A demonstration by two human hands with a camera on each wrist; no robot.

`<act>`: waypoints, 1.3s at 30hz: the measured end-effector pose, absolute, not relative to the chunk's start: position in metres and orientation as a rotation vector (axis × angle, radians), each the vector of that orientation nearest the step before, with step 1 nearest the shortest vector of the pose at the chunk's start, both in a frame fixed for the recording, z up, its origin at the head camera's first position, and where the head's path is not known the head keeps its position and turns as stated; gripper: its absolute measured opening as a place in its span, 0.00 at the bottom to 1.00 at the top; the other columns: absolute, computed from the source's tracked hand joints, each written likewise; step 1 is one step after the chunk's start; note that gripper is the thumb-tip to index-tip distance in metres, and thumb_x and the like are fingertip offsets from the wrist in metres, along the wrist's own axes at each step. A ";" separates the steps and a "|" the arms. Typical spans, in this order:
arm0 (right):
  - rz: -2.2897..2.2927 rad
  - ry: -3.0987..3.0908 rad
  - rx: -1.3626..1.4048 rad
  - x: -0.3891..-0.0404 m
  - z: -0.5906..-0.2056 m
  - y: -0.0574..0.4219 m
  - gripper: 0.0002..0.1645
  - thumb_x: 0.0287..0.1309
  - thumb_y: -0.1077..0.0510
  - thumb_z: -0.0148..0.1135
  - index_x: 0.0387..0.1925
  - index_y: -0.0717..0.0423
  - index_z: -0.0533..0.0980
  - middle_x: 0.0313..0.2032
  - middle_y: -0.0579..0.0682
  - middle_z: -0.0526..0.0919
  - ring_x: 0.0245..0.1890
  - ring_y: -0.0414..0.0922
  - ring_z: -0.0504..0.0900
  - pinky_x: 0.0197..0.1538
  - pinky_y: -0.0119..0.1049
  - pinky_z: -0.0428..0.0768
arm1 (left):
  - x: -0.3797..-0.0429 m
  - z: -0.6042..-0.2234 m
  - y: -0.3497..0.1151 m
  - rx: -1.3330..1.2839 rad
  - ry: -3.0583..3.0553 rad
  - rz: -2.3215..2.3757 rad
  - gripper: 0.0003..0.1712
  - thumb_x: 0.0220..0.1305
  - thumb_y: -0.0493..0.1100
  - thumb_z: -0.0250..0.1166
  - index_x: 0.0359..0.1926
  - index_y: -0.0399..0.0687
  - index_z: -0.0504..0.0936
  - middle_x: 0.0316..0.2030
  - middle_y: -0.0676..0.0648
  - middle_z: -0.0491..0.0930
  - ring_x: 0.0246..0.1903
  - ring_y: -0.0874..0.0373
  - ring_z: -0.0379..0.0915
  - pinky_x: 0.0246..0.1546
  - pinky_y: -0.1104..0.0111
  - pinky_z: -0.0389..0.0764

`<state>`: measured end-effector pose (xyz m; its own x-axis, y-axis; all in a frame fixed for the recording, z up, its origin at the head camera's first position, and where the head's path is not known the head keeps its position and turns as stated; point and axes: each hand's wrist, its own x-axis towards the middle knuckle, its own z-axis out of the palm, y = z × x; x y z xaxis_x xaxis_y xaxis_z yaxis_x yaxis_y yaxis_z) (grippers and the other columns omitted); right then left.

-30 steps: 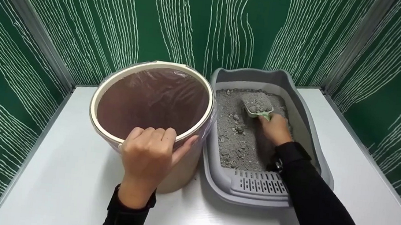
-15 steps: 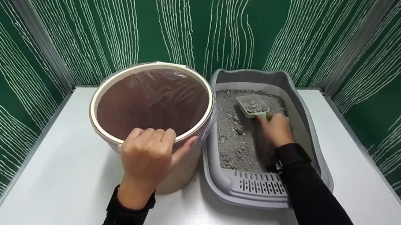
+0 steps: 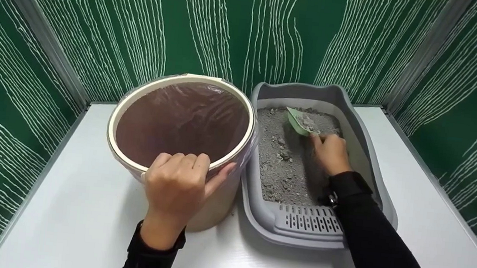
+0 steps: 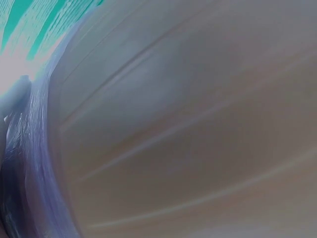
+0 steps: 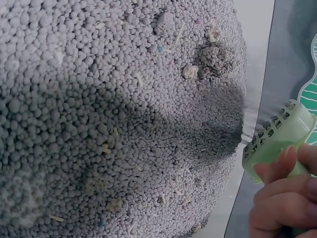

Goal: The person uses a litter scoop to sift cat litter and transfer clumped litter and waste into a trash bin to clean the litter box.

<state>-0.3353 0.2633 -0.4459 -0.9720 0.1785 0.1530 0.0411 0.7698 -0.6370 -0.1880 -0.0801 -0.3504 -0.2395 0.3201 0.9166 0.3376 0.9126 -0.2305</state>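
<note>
My left hand (image 3: 176,189) grips the near rim of a round bin (image 3: 112,128), its fingers curled over the edge and the thumb along the outside. A dark, shiny plastic bag (image 3: 178,121) lines the bin. In the left wrist view the bin's pale wall (image 4: 198,124) fills most of the frame. My right hand (image 3: 332,154) holds a light green litter scoop (image 3: 296,123) by its handle, tilted above the litter. The right wrist view shows the slotted scoop (image 5: 282,134) with grains streaming from its slots; a little litter shows in it.
The grey litter box (image 3: 251,201) stands right of the bin, holding grey granular litter (image 3: 273,183). Darker clumps (image 3: 284,154) lie on the litter; a clump (image 5: 215,59) also shows near its edge in the right wrist view. Green patterned walls (image 3: 283,33) surround the white table (image 3: 82,215).
The scoop shifted left, then tipped steeply onto its side; the heap of litter in it has shrunk. My left hand has stayed on the bin's rim.
</note>
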 end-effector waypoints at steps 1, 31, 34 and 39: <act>0.983 -2.751 -0.176 -0.336 -0.446 0.263 0.26 0.77 0.49 0.51 0.47 0.67 0.85 0.32 0.65 0.86 0.33 0.59 0.82 0.39 0.47 0.74 | -0.188 -0.350 -0.080 -0.488 -1.840 -0.018 0.36 0.64 0.67 0.64 0.13 0.49 0.64 0.09 0.50 0.63 0.10 0.53 0.63 0.21 0.63 0.61; 0.938 -2.643 -0.166 -0.332 -0.446 0.264 0.24 0.69 0.54 0.63 0.59 0.67 0.79 0.56 0.70 0.83 0.58 0.66 0.82 0.57 0.59 0.79 | -0.189 -0.351 -0.080 -0.490 -1.839 -0.008 0.36 0.64 0.67 0.64 0.13 0.49 0.63 0.08 0.50 0.62 0.09 0.53 0.61 0.20 0.63 0.61; 0.953 -2.642 -0.160 -0.333 -0.446 0.263 0.23 0.70 0.53 0.63 0.56 0.66 0.81 0.52 0.70 0.85 0.52 0.66 0.84 0.51 0.56 0.79 | -0.188 -0.351 -0.080 -0.490 -1.840 -0.006 0.36 0.64 0.67 0.64 0.13 0.49 0.63 0.08 0.50 0.62 0.09 0.53 0.61 0.20 0.63 0.61; 0.954 -2.671 -0.179 -0.336 -0.447 0.263 0.24 0.72 0.50 0.59 0.54 0.67 0.82 0.50 0.70 0.86 0.49 0.65 0.85 0.48 0.55 0.79 | -0.188 -0.352 -0.080 -0.491 -1.841 -0.006 0.36 0.64 0.67 0.64 0.13 0.49 0.63 0.08 0.50 0.62 0.10 0.53 0.61 0.20 0.63 0.60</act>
